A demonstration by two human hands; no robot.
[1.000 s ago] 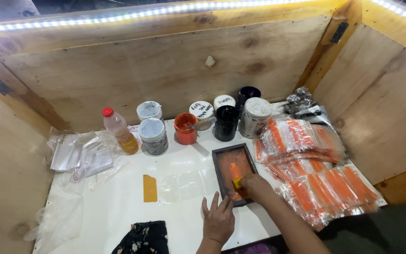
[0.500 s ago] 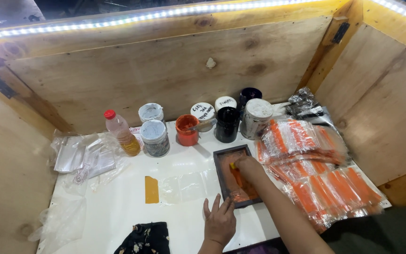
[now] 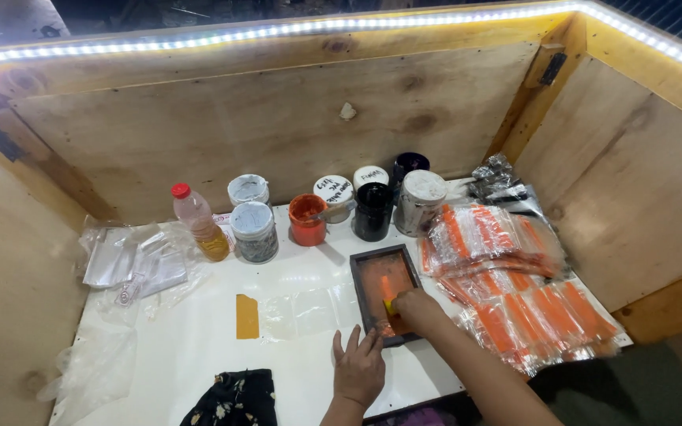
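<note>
Since the earlier frame the right hand (image 3: 416, 304) has drawn back toward the near end of the small dark-framed screen (image 3: 386, 292), after sitting nearer its middle. The fingers are closed around a small yellow squeegee (image 3: 389, 306), pressed on the orange-inked mesh. The left hand (image 3: 359, 367) lies flat on the white table (image 3: 199, 355), fingers spread wide — fingertips touching the frame's near left corner and holding nothing.

The screen rests at the table's centre-right, just beside stacked clear packets with orange print (image 3: 515, 292) on its right. Behind it stand an open orange ink jar (image 3: 307, 219), a black jar (image 3: 373, 211) and a white-lidded jar (image 3: 420, 202). A plastic bottle with red cap (image 3: 196, 222) stands further left — near it, loose clear bags (image 3: 132, 260).
</note>
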